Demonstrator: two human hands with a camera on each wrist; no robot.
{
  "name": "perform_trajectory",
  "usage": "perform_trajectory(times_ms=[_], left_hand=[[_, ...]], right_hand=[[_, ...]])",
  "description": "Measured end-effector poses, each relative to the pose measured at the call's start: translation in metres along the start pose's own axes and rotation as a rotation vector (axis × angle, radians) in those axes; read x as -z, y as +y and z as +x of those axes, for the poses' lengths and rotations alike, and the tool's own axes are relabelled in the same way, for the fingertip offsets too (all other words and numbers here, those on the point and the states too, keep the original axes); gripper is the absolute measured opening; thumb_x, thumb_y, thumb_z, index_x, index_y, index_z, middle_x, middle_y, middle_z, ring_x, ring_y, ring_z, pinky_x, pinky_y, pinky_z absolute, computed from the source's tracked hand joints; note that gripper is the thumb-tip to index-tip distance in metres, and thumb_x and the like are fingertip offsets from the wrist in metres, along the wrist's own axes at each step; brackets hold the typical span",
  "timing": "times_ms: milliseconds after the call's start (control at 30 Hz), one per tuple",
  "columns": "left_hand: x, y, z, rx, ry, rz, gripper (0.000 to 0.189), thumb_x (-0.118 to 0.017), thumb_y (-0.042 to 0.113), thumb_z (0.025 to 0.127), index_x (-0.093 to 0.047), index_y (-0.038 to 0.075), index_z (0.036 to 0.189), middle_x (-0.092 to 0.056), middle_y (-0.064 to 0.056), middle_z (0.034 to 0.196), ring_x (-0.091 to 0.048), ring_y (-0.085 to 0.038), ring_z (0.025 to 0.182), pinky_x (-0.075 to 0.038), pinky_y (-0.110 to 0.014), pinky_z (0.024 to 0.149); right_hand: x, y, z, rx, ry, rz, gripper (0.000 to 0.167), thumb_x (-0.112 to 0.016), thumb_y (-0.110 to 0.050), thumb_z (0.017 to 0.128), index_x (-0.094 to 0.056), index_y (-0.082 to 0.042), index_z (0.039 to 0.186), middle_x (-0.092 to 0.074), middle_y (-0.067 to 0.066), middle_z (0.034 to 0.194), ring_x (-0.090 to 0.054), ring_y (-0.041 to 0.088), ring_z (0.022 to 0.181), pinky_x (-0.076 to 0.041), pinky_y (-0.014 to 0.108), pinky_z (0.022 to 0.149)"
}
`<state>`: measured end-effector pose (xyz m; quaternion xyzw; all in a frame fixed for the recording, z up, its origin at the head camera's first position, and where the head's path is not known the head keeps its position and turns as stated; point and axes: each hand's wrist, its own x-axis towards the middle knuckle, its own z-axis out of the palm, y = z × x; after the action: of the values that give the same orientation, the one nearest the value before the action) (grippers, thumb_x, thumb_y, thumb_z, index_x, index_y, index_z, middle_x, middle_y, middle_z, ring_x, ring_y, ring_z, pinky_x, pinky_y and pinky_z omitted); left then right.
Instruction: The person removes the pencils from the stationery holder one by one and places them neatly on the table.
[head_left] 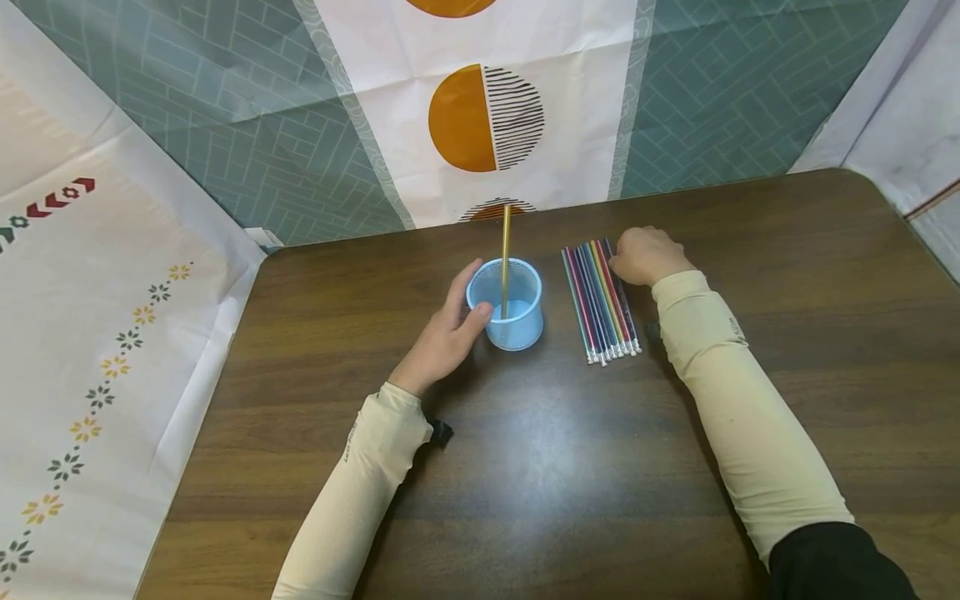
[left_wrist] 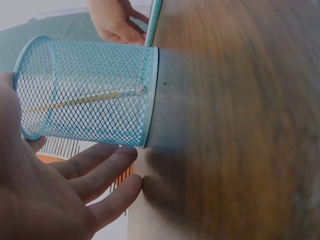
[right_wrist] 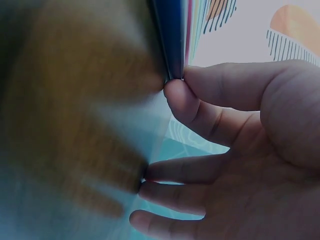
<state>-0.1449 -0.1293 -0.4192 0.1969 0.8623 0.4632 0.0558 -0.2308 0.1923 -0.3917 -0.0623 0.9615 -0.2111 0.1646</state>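
Observation:
A light blue mesh pencil cup (head_left: 519, 335) stands upright on the table. One gold pencil (head_left: 506, 242) leans inside it, its eraser end down, as the left wrist view shows through the mesh. My left hand (head_left: 442, 340) holds the cup by its rim with thumb and forefinger, the other fingers spread beside the wall. To the cup's right, several pencils (head_left: 596, 300) of various colours lie side by side, eraser ends toward me. At the far end of the rightmost, dark pencil (right_wrist: 167, 37), my right hand (head_left: 648, 254) pinches its tip between thumb and forefinger.
The brown wooden table (head_left: 555, 500) has its back edge just beyond the cup and pencils. Behind it hangs a patterned green and white cloth (head_left: 585, 117). A white cloth with small flowers (head_left: 165, 367) hangs at the left.

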Motion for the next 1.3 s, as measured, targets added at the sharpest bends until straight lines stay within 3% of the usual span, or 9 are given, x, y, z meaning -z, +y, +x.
perform_trajectory(times_ms=[100,233,400,567,733,900,1000,1133,1300], left_hand=[[0.000,0.000,-0.001,0.018,-0.004,-0.008,0.065,-0.043,0.058,0.104,-0.022,0.032,0.161,-0.044,-0.006,0.151,-0.045,-0.024,0.136,-0.035,-0.053,0.109],[-0.001,-0.001,-0.001,0.037,-0.016,-0.023,0.056,-0.042,0.047,0.108,-0.029,0.027,0.159,-0.046,-0.004,0.151,-0.043,-0.022,0.137,-0.033,-0.051,0.111],[0.000,-0.002,0.000,-0.002,0.005,-0.040,0.061,-0.042,0.046,0.108,-0.020,0.026,0.161,-0.040,-0.008,0.153,-0.042,-0.025,0.137,-0.032,-0.051,0.112],[0.004,0.001,0.002,-0.095,0.030,-0.091,0.065,-0.045,0.046,0.107,-0.018,0.024,0.162,-0.038,-0.010,0.152,-0.048,-0.026,0.132,-0.037,-0.048,0.108],[0.005,0.006,0.003,-0.114,0.033,-0.056,0.056,-0.045,0.050,0.106,-0.030,0.028,0.156,-0.037,-0.002,0.154,-0.044,-0.021,0.135,-0.038,-0.044,0.109],[0.003,0.008,0.000,-0.066,0.019,-0.014,0.056,-0.045,0.052,0.105,-0.028,0.033,0.155,-0.042,-0.005,0.150,-0.048,-0.023,0.131,-0.039,-0.046,0.108],[0.001,0.009,-0.002,-0.043,0.016,0.004,0.056,-0.045,0.052,0.106,-0.028,0.034,0.155,-0.044,-0.006,0.148,-0.049,-0.025,0.131,-0.038,-0.047,0.108],[-0.001,0.010,-0.004,-0.035,0.013,0.025,0.056,-0.045,0.053,0.105,-0.027,0.034,0.155,-0.047,-0.007,0.145,-0.051,-0.025,0.129,-0.039,-0.047,0.107],[-0.001,0.011,-0.004,-0.039,0.010,0.040,0.057,-0.044,0.054,0.105,-0.026,0.032,0.155,-0.049,-0.007,0.143,-0.051,-0.024,0.128,-0.040,-0.048,0.106]], right_hand=[[0.003,-0.003,0.003,0.018,-0.019,-0.011,0.038,-0.048,-0.019,0.102,-0.052,-0.005,0.067,-0.059,0.030,0.099,-0.049,0.051,0.107,-0.038,0.071,0.091],[0.006,-0.007,0.007,0.031,-0.036,-0.021,0.038,-0.048,-0.018,0.102,-0.052,-0.004,0.067,-0.045,0.042,0.135,-0.019,0.063,0.137,-0.026,0.077,0.100],[0.009,-0.010,0.009,0.034,-0.040,-0.032,0.038,-0.048,-0.018,0.102,-0.051,-0.004,0.067,-0.044,0.043,0.137,-0.014,0.064,0.138,-0.025,0.077,0.101],[0.012,-0.011,0.010,0.047,-0.040,-0.032,0.040,-0.049,-0.019,0.103,-0.050,-0.006,0.065,-0.055,0.036,0.123,-0.026,0.061,0.133,-0.031,0.075,0.097],[0.013,-0.008,0.008,0.061,-0.026,-0.011,0.041,-0.048,-0.019,0.103,-0.048,-0.007,0.064,-0.054,0.018,0.081,-0.036,0.056,0.124,-0.036,0.071,0.096],[0.009,-0.010,0.001,0.093,0.076,0.065,0.039,-0.046,-0.016,0.103,-0.050,-0.004,0.066,-0.044,0.010,0.061,-0.051,0.040,0.083,-0.044,0.054,0.083],[0.007,-0.019,-0.004,0.142,0.142,0.152,0.030,-0.046,-0.017,0.104,-0.062,0.001,0.086,-0.059,0.015,0.078,-0.050,0.032,0.078,-0.044,0.050,0.075],[0.009,-0.038,-0.012,0.220,0.178,0.303,0.029,-0.050,-0.023,0.106,-0.065,-0.001,0.118,-0.063,0.018,0.121,-0.052,0.035,0.110,-0.040,0.057,0.100],[0.009,-0.065,-0.024,0.267,0.157,0.450,0.035,-0.054,-0.030,0.106,-0.065,-0.003,0.126,-0.060,0.017,0.131,-0.050,0.035,0.121,-0.036,0.057,0.106]])
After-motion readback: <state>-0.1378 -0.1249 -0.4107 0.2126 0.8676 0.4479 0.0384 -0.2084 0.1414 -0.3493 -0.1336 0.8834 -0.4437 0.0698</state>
